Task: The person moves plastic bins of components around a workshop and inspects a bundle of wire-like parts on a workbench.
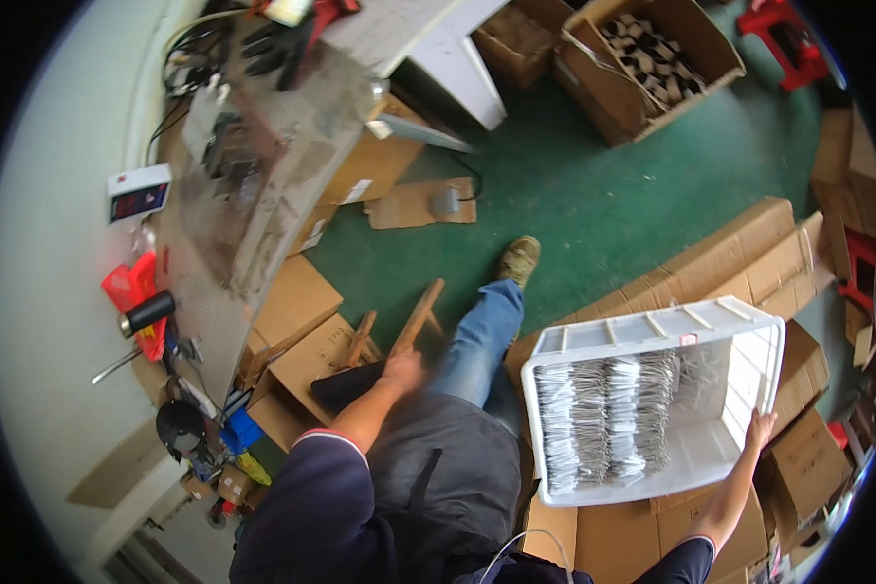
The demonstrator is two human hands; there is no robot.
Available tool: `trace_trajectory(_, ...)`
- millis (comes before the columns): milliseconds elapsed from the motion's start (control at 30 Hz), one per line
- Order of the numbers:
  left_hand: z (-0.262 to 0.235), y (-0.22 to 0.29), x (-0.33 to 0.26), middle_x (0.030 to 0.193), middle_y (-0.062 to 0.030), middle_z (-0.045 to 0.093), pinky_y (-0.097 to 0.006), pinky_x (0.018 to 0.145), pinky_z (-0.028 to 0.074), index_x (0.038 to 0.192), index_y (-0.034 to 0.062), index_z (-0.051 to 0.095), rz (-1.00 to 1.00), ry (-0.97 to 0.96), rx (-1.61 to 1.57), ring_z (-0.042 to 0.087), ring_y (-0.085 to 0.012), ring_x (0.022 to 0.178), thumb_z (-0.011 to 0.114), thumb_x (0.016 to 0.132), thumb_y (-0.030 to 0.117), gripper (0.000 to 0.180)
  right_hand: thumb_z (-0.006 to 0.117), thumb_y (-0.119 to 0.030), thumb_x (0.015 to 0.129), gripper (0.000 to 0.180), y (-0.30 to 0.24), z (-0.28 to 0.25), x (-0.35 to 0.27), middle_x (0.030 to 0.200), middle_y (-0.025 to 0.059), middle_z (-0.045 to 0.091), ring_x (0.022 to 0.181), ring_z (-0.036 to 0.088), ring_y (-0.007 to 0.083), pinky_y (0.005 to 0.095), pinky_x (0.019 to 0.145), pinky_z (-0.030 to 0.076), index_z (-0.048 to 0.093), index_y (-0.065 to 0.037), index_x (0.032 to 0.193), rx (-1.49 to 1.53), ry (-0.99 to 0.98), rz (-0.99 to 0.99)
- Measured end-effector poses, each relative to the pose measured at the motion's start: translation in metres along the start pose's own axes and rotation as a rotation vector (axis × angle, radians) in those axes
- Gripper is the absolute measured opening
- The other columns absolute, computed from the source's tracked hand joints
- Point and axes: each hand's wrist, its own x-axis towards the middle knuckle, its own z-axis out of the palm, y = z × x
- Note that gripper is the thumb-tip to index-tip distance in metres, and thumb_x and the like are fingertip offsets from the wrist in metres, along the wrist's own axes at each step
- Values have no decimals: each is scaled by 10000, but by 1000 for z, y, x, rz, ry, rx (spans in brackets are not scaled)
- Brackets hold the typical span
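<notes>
The right hand [761,428] has its fingers closed over the right rim of a white bin [608,336], which is at the person's right above flattened cardboard [618,537] and holds close-packed rows of thin silver and white pieces [608,419] in its left part. The left hand [402,371] is at the near end of a wooden bar [420,316], just beside a dark pad [344,387], but blur makes it impossible to tell whether its fingers grip. A cluttered bench [307,127] runs along the left, by the wall [58,253].

Likely a workshop: grimy bench [307,136], cartons [292,300]
</notes>
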Motion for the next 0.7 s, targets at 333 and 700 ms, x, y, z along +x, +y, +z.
trace_trajectory(333,-129,73,43,966,-139,670,-377,829,525,1098,55,649,86,447,-542,663,-279,913,593,946,249,252,687,-384,870,441,-42,-9,-40,1065,206,652,1054,601,432,512,883,464,455,-106,1121,160,-15,214)
trace_trajectory(700,-32,224,-50,1369,-98,548,-467,1078,377,1410,92,445,-334,-553,-1795,518,-273,1254,323,973,683,745,672,-311,904,391,-96,-55,-67,1088,277,653,1067,602,468,519,886,475,473,-22,1076,165,-36,139)
